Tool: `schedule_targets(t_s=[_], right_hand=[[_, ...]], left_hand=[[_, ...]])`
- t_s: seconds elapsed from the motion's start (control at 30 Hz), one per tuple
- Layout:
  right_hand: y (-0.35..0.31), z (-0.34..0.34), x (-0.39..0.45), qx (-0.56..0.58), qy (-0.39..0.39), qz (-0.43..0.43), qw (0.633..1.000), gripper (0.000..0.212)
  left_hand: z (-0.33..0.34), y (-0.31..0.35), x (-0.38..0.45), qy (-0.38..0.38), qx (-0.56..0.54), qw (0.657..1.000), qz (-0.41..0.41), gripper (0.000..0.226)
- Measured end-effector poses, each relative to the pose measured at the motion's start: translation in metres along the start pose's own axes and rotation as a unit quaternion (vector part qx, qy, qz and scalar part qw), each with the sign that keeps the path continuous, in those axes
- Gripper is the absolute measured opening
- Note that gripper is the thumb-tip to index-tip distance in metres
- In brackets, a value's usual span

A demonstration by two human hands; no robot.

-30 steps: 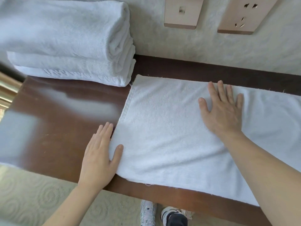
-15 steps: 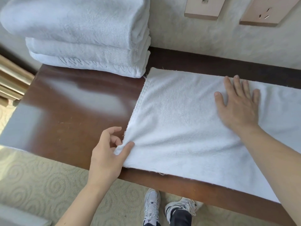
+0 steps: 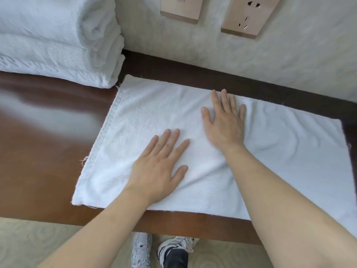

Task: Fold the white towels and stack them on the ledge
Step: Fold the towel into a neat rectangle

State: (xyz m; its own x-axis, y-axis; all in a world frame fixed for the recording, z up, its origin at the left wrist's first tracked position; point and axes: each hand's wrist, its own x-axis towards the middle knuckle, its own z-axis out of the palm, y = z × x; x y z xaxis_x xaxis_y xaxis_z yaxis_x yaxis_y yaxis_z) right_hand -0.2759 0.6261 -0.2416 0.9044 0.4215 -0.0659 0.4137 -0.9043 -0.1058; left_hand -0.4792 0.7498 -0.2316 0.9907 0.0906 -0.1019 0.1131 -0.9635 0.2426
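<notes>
Pale textured wall (image 3: 289, 60), patterned carpet (image 3: 38, 242)

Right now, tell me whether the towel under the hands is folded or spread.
Spread flat: the white towel lies open across the ledge, both palms pressing it.

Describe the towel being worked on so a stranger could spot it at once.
Find the dark wooden ledge under the wall sockets. Right of the stack of folded towels lies one flat towel. It alone is spread out thin, with both hands pressed flat on it.
</notes>
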Motion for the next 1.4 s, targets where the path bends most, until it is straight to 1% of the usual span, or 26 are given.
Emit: schedule_targets(t_s=[0.03,0.07,0.17,0.2,0.23,0.27,0.33,0.37,0.4,0.43,0.53,0.57,0.6,0.67,0.73,0.77,0.83,0.9,1.03,1.07,1.17,1.2,1.23,1.3,1.37,1.4], right_hand=[[0.001,0.0,0.001,0.003,-0.002,-0.002,1.0,0.068],[0.002,0.001,0.001,0.004,-0.002,-0.001,1.0,0.068],[0.003,0.003,0.0,0.002,0.005,0.0,1.0,0.069],[0.003,0.003,0.0,0.003,0.007,-0.001,1.0,0.068],[0.002,0.003,0.0,0.006,0.007,-0.002,1.0,0.068],[0.001,0.003,0.0,0.011,0.008,-0.002,1.0,0.068],[0.001,0.002,0.0,0.024,0.007,0.001,1.0,0.067],[0.001,0.002,0.001,0.028,0.007,0.001,1.0,0.067],[0.001,0.001,0.001,0.03,0.009,-0.001,1.0,0.066],[0.002,0.001,0.0,0.033,0.01,-0.005,0.999,0.067],[0.004,-0.003,-0.004,0.068,-0.005,-0.019,0.997,0.07],[0.004,-0.006,-0.004,0.09,-0.008,-0.022,0.996,0.07],[0.003,-0.011,-0.006,0.122,-0.006,-0.023,0.992,0.069],[-0.001,-0.019,-0.016,0.181,0.031,-0.016,0.983,0.067],[-0.006,-0.021,-0.035,0.194,0.063,0.005,0.979,0.067],[-0.007,-0.02,-0.051,0.18,0.059,0.015,0.982,0.07],[0.002,-0.014,-0.087,0.111,0.024,0.026,0.993,0.074],[0.027,-0.008,-0.114,0.055,-0.011,0.053,0.997,0.073],[0.078,-0.006,-0.13,0.034,-0.022,0.133,0.99,0.073],[0.082,-0.005,-0.131,0.035,-0.023,0.133,0.99,0.074],[0.088,-0.002,-0.132,0.026,-0.022,0.094,0.995,0.073],[0.092,-0.002,-0.132,0.02,-0.024,0.089,0.996,0.073],[0.098,-0.003,-0.132,0.016,-0.029,0.094,0.995,0.073],[0.11,-0.007,-0.136,0.014,-0.043,0.122,0.991,0.075],[0.111,-0.011,-0.135,0.023,-0.047,0.139,0.989,0.078],[0.107,-0.013,-0.131,0.03,-0.044,0.138,0.989,0.079]], left_hand=[[0.003,-0.012,-0.005,-0.003,0.023,1.0,-0.01,0.063],[0.004,-0.027,-0.01,0.005,0.033,0.999,-0.041,0.064],[-0.009,-0.06,-0.022,0.03,0.006,0.977,-0.21,0.069],[-0.011,-0.058,-0.019,0.029,0.0,0.972,-0.233,0.071],[-0.012,-0.047,-0.012,0.031,-0.007,0.975,-0.219,0.072],[-0.01,-0.029,-0.002,0.035,-0.016,0.985,-0.171,0.071],[-0.001,0.017,0.014,0.025,-0.023,0.999,-0.039,0.068],[0.004,0.034,0.017,0.018,-0.017,1.0,0.01,0.067],[0.01,0.042,0.016,0.009,-0.003,0.999,0.031,0.067],[0.014,0.043,0.012,-0.001,0.016,1.0,0.02,0.066],[0.017,0.022,-0.005,0.012,0.032,0.994,-0.1,0.068],[0.016,0.017,-0.007,0.013,0.032,0.993,-0.116,0.068],[0.016,0.016,-0.008,0.007,0.035,0.992,-0.118,0.067],[0.016,0.02,-0.007,-0.003,0.035,0.993,-0.113,0.067],[0.015,0.023,-0.004,-0.003,0.037,0.992,-0.118,0.069],[0.014,0.023,-0.005,-0.012,0.039,0.992,-0.121,0.071],[0.011,0.024,-0.006,-0.016,0.036,0.992,-0.119,0.073],[0.01,0.025,-0.006,-0.016,0.03,0.992,-0.12,0.074],[0.01,0.034,-0.001,-0.012,0.006,0.99,-0.137,0.076],[0.011,0.04,0.005,-0.007,-0.001,0.992,-0.124,0.075],[0.015,0.059,0.035,-0.002,0.01,1.0,-0.014,0.071],[0.016,0.058,0.046,-0.005,0.023,1.0,0.007,0.07],[0.015,0.054,0.055,-0.011,0.033,0.999,0.007,0.07],[0.013,0.042,0.062,-0.007,0.037,0.999,-0.027,0.071],[0.01,0.038,0.061,0.002,0.015,0.998,-0.056,0.072],[0.008,0.041,0.062,0.001,0.003,0.999,-0.054,0.072]])
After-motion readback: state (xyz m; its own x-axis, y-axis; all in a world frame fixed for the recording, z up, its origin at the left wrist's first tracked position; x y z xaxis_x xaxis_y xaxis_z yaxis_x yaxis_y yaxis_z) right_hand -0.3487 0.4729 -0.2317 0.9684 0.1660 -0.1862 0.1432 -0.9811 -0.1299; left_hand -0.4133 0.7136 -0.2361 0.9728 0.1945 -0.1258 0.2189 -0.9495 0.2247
